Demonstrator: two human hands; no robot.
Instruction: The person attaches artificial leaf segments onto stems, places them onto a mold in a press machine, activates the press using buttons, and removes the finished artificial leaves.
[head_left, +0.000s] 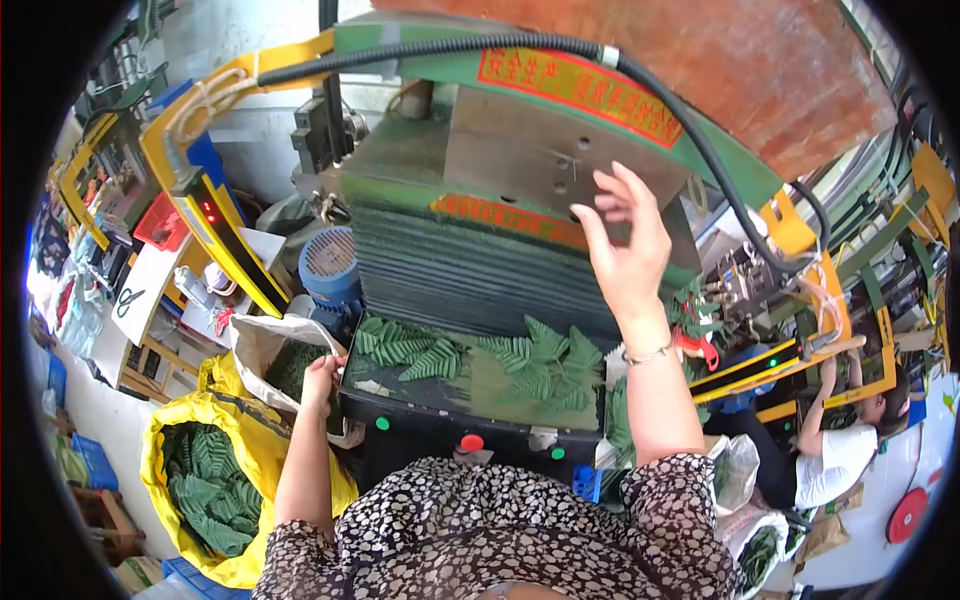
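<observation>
Leaves point(548, 365) lie on the table point(445, 405), towards its left and right edges. The right hand point(635, 245) is raised, grip loosely open, empty; the left hand's point(320, 380), by the left edge, is unclear. Touching leaves would call for lowering the right.

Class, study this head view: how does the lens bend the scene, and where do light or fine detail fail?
Head view: fisheye curvature, with black filling the corners; the white wall looks very bright; lettering on the lower red strip is hard to read; the raised right hand looks pale; anything the left hand pinches is too small to tell.
</observation>
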